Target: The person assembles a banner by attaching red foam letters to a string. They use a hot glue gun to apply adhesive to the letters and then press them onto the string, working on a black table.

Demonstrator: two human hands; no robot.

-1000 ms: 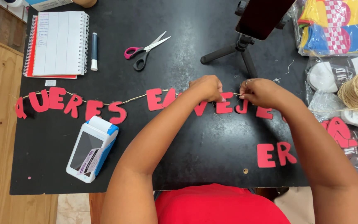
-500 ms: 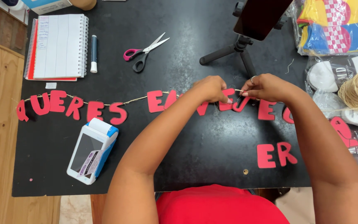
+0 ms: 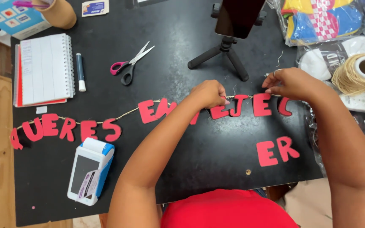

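a notebook lies near the table's left edge, scissors toward its far edge. mid-table, the left hand pinches the twine strung with red letters. the right hand, fingers together, pinches it nearer the right edge.

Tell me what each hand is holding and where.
Left hand pinches the thin tan twine among the red foam letters; right hand pinches it above the last letters.

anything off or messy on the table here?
Mostly tidy. The red letter garland sags unevenly along its twine, letters tilted. Two loose red letters lie off the string near the table's front edge. The scissors lie open. Left hand and right hand pinch the twine.
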